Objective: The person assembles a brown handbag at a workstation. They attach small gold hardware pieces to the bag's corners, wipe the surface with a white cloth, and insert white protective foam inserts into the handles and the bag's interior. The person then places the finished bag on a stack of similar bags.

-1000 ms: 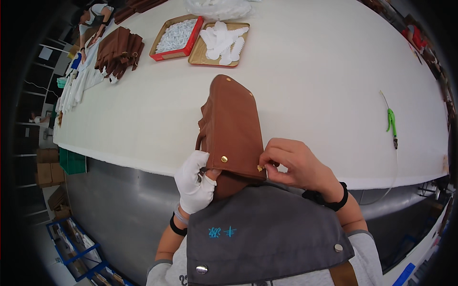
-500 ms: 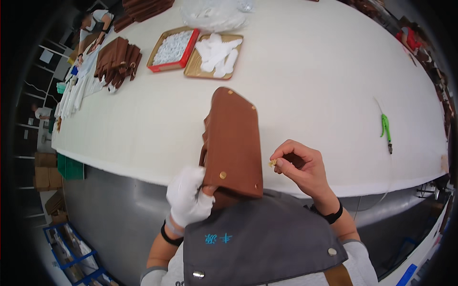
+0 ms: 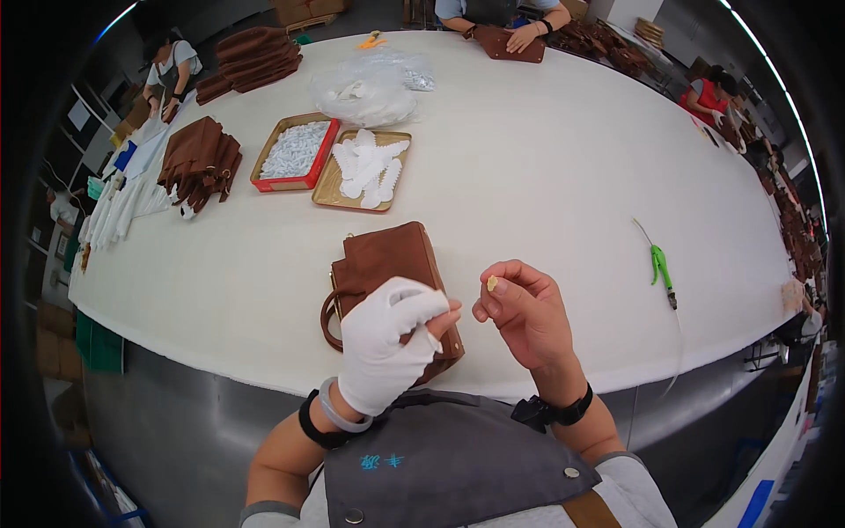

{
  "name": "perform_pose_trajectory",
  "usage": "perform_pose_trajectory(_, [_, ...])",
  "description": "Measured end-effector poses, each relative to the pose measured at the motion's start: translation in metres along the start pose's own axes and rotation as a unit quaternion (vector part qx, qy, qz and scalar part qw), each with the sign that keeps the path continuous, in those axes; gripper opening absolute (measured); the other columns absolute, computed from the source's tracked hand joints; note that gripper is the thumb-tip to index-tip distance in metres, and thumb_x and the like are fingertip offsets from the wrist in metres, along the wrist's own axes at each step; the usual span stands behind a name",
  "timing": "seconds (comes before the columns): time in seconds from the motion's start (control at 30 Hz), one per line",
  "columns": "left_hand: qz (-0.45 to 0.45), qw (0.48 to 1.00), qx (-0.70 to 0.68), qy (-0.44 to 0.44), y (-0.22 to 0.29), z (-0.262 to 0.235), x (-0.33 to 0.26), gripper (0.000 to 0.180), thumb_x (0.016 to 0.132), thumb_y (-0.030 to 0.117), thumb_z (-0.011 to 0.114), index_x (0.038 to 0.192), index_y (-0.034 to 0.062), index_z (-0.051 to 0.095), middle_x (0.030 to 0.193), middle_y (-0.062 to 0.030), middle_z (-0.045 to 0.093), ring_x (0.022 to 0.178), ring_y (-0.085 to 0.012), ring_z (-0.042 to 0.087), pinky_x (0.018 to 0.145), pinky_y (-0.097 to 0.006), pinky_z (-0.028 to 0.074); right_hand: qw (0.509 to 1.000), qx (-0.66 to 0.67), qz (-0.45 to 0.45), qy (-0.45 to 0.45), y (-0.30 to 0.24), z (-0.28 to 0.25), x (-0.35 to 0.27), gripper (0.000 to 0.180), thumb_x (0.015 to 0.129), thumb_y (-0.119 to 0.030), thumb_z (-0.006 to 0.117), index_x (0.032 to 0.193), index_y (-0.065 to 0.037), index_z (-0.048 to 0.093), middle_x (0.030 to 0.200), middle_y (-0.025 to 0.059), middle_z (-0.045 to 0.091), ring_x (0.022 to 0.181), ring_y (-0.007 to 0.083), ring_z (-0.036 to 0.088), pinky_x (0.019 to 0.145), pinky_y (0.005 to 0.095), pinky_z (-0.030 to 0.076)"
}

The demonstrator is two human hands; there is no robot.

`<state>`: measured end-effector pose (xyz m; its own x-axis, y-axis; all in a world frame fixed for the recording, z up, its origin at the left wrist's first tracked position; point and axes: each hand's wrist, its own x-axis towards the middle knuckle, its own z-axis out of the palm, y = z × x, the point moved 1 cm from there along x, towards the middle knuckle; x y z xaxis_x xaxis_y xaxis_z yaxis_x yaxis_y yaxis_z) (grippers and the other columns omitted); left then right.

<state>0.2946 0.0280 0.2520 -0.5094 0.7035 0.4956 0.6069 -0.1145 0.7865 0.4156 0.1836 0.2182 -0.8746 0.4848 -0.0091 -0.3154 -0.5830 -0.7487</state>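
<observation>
Down at the near edge of the white table [image 3: 546, 158] we have our left hand [image 3: 385, 345], white-gloved, resting on the brown leather bag [image 3: 385, 273] that lies flat in front of us, its fingers loosely curled on the leather and not clamped round it. Just beside it our bare right hand [image 3: 521, 310] is lifted off the table, thumb and forefinger pinched together on a small yellowish piece [image 3: 492, 283] (too tiny to tell what it is). Off to the right lie green-handled snips [image 3: 659, 267], well apart. Further out sit a red tray of white bits [image 3: 295, 151] and a tan tray of white cut-outs [image 3: 363, 169], with stacked brown bags [image 3: 199, 158] to the left.
</observation>
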Motion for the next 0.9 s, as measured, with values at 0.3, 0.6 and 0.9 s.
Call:
perform_pose_trajectory(0.3, [0.020,0.999,-0.018,0.023,0.002,-0.001,0.005,0.016,0.084,0.007,0.078,0.096,0.0010,0.069,0.087,-0.0056,0.066,0.071,-0.0138,0.062,0.061,-0.028,0.050,0.980,-0.173,-0.092,-0.028,0.004,0.033,-0.009,0.014,0.096,-0.005,0.064,0.108,0.002,0.069,0.094,0.0047,0.067,0.083,0.0095,0.061,0.076,0.0247,0.051])
perform_pose_trajectory(0.6, [-0.214,0.941,-0.259,-0.040,0.001,-0.004,0.005,0.013,0.093,0.009,0.072,0.098,-0.0009,0.066,0.088,-0.0009,0.064,0.075,-0.0071,0.058,0.065,-0.023,0.048,0.904,-0.364,-0.224,0.023,0.000,0.035,-0.024,0.015,0.088,-0.003,0.073,0.103,0.001,0.070,0.094,0.0060,0.069,0.085,0.0118,0.063,0.077,0.0267,0.051])
perform_pose_trajectory(0.9, [-0.223,0.921,-0.305,-0.095,-0.010,0.002,0.007,0.011,0.092,0.010,0.071,0.090,-0.0004,0.067,0.074,-0.0042,0.063,0.062,-0.0105,0.059,0.059,-0.023,0.046,0.947,-0.241,-0.210,-0.017,-0.005,0.042,-0.031,0.017,0.091,-0.004,0.071,0.108,-0.004,0.074,0.100,0.0052,0.073,0.093,0.0131,0.065,0.082,0.0283,0.050])
